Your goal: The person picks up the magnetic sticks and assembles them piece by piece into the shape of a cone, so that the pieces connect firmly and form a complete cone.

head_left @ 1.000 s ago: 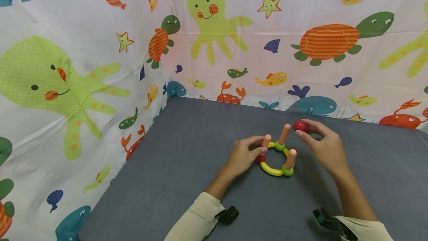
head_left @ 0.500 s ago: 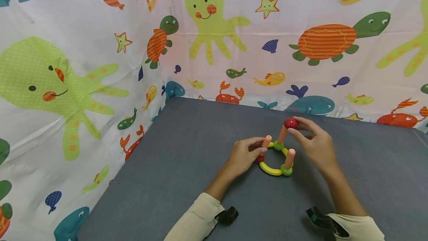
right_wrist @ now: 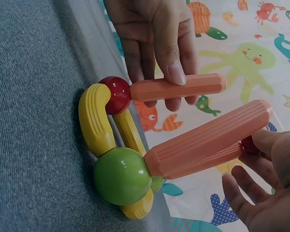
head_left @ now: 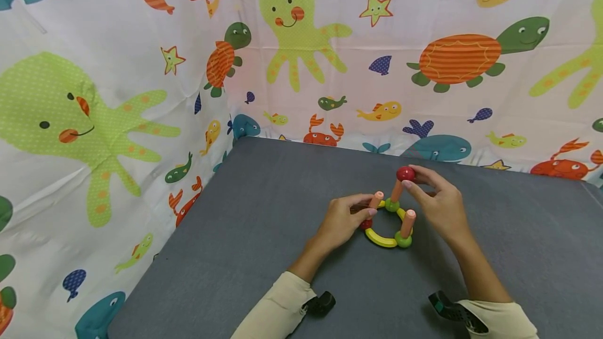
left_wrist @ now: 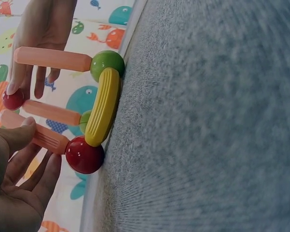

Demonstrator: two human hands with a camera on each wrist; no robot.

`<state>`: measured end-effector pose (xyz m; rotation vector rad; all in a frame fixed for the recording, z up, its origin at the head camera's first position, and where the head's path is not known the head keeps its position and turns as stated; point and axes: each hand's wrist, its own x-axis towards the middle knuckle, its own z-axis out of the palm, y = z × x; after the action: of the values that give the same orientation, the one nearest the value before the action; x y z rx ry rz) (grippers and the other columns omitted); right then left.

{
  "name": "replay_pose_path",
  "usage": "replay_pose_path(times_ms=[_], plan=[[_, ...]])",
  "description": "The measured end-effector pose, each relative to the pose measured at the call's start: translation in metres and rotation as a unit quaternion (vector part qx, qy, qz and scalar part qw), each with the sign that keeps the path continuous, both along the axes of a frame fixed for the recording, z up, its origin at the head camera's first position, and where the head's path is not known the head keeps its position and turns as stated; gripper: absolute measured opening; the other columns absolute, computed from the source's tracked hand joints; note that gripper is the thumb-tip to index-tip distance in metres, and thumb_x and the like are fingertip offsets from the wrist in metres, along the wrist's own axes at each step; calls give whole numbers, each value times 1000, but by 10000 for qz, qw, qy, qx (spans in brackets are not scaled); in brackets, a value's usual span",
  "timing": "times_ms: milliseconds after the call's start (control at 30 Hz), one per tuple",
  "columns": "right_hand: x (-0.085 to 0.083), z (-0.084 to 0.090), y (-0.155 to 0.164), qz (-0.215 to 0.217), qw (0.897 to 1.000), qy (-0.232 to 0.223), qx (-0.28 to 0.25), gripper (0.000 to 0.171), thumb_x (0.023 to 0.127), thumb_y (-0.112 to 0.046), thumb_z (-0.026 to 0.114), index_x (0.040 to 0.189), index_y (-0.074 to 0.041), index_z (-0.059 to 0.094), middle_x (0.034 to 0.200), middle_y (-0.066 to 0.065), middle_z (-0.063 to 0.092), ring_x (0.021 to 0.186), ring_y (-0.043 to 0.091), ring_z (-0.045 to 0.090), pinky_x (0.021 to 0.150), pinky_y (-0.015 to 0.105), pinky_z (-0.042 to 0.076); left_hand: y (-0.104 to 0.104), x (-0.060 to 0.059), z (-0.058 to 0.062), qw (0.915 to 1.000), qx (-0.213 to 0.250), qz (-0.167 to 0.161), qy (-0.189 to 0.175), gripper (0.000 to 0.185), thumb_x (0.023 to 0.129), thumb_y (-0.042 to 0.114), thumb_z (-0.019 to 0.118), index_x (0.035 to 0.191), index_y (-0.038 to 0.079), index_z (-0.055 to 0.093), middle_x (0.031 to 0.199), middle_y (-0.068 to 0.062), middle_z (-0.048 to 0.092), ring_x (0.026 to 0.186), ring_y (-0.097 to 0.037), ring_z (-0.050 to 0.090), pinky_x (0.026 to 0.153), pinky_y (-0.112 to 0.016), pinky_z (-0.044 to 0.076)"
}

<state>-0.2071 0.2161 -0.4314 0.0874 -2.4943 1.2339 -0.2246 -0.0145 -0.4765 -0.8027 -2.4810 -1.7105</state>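
Note:
A ring of yellow curved bars (head_left: 381, 239) joined by balls lies on the grey surface, with three salmon-coloured rods standing up from it. My left hand (head_left: 346, 219) pinches the left rod (right_wrist: 176, 89), which rises from a red ball (left_wrist: 84, 154) in the ring. Thumb and fingers of my right hand (head_left: 442, 207) hold another red ball (head_left: 405, 173) at the top end of the far rod (head_left: 397, 191). That rod stands on a green ball (head_left: 391, 205). The near right rod (head_left: 408, 223), on its own green ball (right_wrist: 122, 176), is untouched with its top bare.
The dark grey cloth surface (head_left: 245, 255) stretches around the ring. Behind and to the left hangs a white sheet (head_left: 330, 72) printed with sea animals. A black wrist device (head_left: 320, 304) sits at the left cuff and another device (head_left: 454, 310) at the right cuff.
My right hand has moved left, bringing the red ball from beside the far rod onto its top. The left hand keeps its hold on the left rod.

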Motion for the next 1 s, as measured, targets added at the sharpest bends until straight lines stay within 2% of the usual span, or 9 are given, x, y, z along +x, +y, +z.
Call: replay_pose_path(times_ms=[67, 133, 333, 533, 700, 833, 1000], plan=[[0, 0, 0, -13, 10000, -14, -41, 54, 105, -43, 67, 149, -13, 61, 135, 17, 70, 127, 35, 62, 90, 22, 46, 0, 0, 0, 10000, -18, -19, 27, 37, 99, 18, 75, 136, 13, 73, 122, 0, 77, 102, 0, 71, 91, -19, 56], [0, 0, 0, -20, 10000, -43, -78, 55, 105, -44, 66, 149, -11, 61, 135, 18, 70, 124, 35, 62, 91, 21, 46, 0, 0, 0, 10000, -24, -51, 47, 37, 100, 21, 75, 136, 13, 73, 120, 0, 78, 100, 0, 71, 89, -19, 56], [2, 1, 0, 6, 9997, -165, -197, 57, 106, -45, 64, 149, -8, 60, 133, 19, 68, 120, 33, 62, 85, 8, 43, -1, 1, -1, 9999, 20, -119, -8, 38, 100, 23, 75, 137, 13, 72, 116, 0, 78, 97, 0, 70, 87, -19, 57], [3, 3, 1, 111, 9996, -211, -176, 57, 105, -47, 66, 150, -13, 60, 134, 14, 69, 122, 26, 60, 90, 13, 44, -1, 1, 0, 9999, 4, -105, 15, 38, 100, 23, 75, 137, 14, 72, 117, 0, 78, 98, 0, 70, 87, -19, 57], [4, 5, 1, 302, 9992, -238, -137, 54, 104, -45, 68, 148, -15, 62, 131, 12, 71, 121, 21, 60, 91, 16, 45, -1, 0, 0, 9999, 0, -102, -35, 37, 100, 22, 75, 136, 15, 73, 116, 1, 78, 98, 2, 70, 86, -19, 57], [5, 5, 0, 523, 9984, -215, -83, 49, 103, -42, 71, 145, -19, 65, 129, 9, 72, 117, 11, 60, 90, 15, 46, -1, 0, -1, 9999, 18, -105, -52, 38, 100, 22, 75, 137, 15, 72, 118, 1, 77, 98, 1, 70, 86, -19, 57], [4, 4, -1, 911, 9957, -127, -121, 44, 102, -35, 74, 142, -19, 68, 127, 6, 73, 116, 16, 63, 87, 13, 49, -2, 0, -1, 9999, -12, -111, 0, 38, 100, 23, 75, 137, 14, 72, 121, 0, 77, 99, 0, 70, 86, -19, 57]])
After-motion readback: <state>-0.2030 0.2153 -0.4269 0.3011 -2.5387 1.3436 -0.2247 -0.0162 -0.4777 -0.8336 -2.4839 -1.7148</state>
